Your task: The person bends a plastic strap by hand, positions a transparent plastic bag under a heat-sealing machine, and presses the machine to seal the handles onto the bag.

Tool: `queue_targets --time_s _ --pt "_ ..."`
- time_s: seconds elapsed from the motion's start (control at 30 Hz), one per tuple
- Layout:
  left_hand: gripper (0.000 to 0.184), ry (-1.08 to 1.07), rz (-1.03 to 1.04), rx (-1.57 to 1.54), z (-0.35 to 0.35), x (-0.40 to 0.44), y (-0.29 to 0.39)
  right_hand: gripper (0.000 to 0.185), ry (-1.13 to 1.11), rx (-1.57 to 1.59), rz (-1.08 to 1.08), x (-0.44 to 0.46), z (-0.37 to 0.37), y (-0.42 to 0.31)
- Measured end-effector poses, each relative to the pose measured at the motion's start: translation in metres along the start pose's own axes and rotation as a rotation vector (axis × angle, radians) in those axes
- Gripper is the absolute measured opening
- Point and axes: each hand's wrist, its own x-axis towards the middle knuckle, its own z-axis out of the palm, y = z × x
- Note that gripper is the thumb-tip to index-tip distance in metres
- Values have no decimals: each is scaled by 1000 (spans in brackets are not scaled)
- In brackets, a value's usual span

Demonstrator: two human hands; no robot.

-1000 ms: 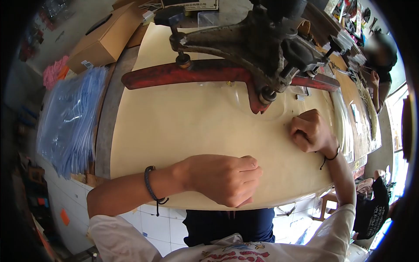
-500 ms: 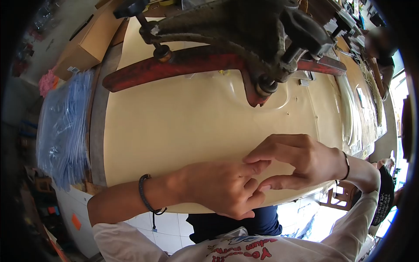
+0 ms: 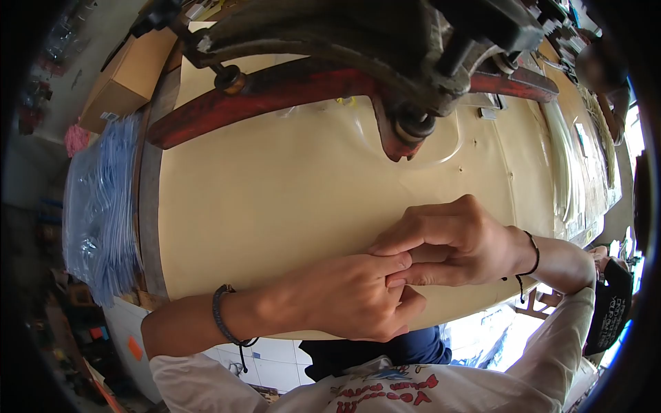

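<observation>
Over the front part of the cream-coloured table sheet [image 3: 248, 227], my two hands meet. My left hand [image 3: 351, 296] is closed, its fingers curled in and its thumb against the index finger. My right hand [image 3: 451, 244] comes in from the right, thumb and fingers pinched together at the left thumb and fingertips. Anything between the fingertips is hidden or too small to make out. Beyond the hands, a red metal bar [image 3: 268, 107] with a sewn-looking curve hangs from a dark metal machine arm [image 3: 323, 34] over the sheet.
A stack of clear bluish plastic sleeves [image 3: 103, 206] lies along the left edge, with a cardboard box [image 3: 131, 79] behind it. Pale strips [image 3: 563, 165] lie along the right. A clear curved strand [image 3: 454, 148] rests beneath the machine. Another person [image 3: 609, 76] is at upper right.
My right thumb and fingers have closed in on the left fingertips, where a wider gap showed before. The left fingers have curled further. The view has shifted slightly.
</observation>
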Motion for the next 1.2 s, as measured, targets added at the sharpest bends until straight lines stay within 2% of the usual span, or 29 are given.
queue_targets --time_s 0.1,0.27,0.5,0.6,0.77,1.0,1.1,1.2 --pt "26 150 37 33 9 3 -3 31 16 19 -14 2 0 0" --pt "25 147 65 92 10 2 -3 35 -60 24 69 0 -3 -3" --pt "24 125 58 132 9 0 0 33 -53 23 16 2 -2 -2" --pt "43 -3 29 140 -1 0 2 32 -55 38 31 1 -2 -3" --pt "42 -3 18 152 0 -1 4 38 -41 62 -7 1 -1 0" --pt "43 -33 49 208 -6 1 3 32 -66 61 58 0 -3 -3" --pt "21 35 59 202 -2 1 1 32 -66 60 55 0 -3 -3" --pt "39 -2 35 202 -1 0 4 32 -56 61 34 0 -2 -1"
